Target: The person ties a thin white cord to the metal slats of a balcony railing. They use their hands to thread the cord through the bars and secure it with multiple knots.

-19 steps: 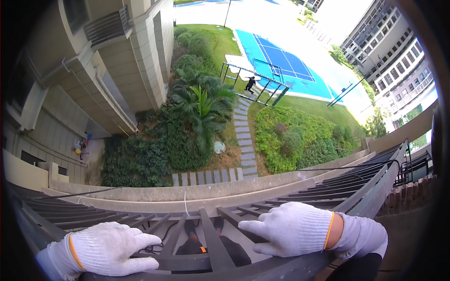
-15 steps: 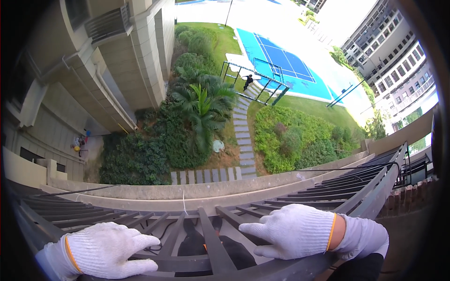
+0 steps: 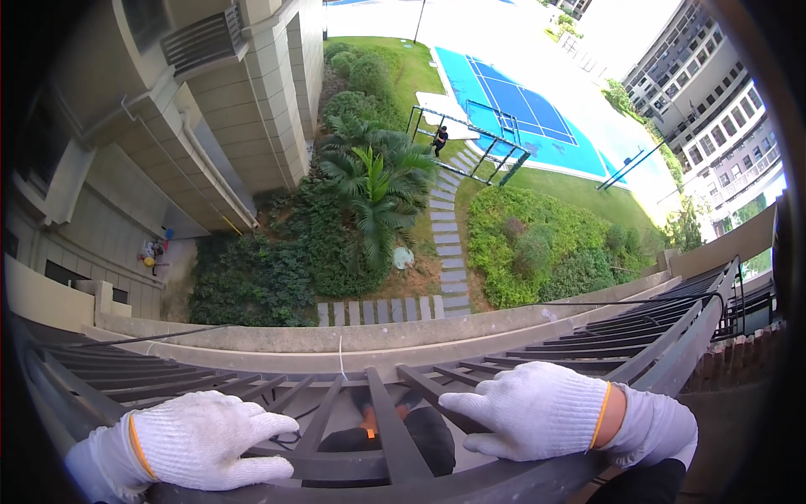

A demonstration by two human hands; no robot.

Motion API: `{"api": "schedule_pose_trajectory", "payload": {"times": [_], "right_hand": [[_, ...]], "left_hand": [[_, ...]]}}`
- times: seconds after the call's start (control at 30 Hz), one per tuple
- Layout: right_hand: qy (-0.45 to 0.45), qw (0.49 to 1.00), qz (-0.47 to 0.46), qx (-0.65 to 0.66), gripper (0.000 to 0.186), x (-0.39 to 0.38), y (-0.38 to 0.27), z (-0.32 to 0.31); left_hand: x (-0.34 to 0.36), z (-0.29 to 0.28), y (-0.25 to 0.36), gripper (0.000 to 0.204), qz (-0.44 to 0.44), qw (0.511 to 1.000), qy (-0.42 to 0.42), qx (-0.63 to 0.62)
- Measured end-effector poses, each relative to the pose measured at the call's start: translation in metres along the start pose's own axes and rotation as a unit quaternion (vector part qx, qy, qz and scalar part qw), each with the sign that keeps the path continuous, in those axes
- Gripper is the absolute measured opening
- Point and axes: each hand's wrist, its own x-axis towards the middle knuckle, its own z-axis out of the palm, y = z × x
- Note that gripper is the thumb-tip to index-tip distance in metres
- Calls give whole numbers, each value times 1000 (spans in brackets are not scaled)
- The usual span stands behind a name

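My left hand (image 3: 206,438), in a white knitted glove with an orange cuff edge, lies over the top of a dark metal railing (image 3: 393,437). Its thumb and index finger are stretched out and apart. Gloved the same way, my right hand (image 3: 533,412) rests on the railing farther right, index finger extended and thumb spread below it. Neither hand shows a loose object, though the undersides of both are hidden. Between the bars, dark-clothed legs (image 3: 428,441) and a small orange patch (image 3: 372,433) are visible.
Beyond the bars runs a concrete ledge (image 3: 277,340) with a thin white strip (image 3: 342,357) and dark cables. Far below are shrubs, a palm (image 3: 374,189), a paved path (image 3: 447,239), a dark-clothed person (image 3: 440,140) by a metal frame and a blue court (image 3: 525,105). A building wall (image 3: 227,109) rises left.
The whole view has shifted slightly, so the scene sits farther right. The distant person's pose has changed near the frame. My hands stay on the railing, with the left now slightly farther right in view.
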Motion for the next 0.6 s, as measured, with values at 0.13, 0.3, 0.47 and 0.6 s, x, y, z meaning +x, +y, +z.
{"api": "schedule_pose_trajectory", "payload": {"times": [0.13,0.3,0.47,0.6], "right_hand": [[7,1000,-6,-12,68,-2,-2,-2],[3,1000,-9,-7,69,2,1,3],[-32,999,1,-8,70,3,0,-4],[-48,999,9,5,71,3,1,-4]], "left_hand": [[1,-3,2,73,-6,1000,-9,1],[3,-3,3,73,2,1000,-3,-5],[1,-6,2,73,-11,1000,-11,-15],[1,-5,1,74,-14,1000,-9,-15]]}}
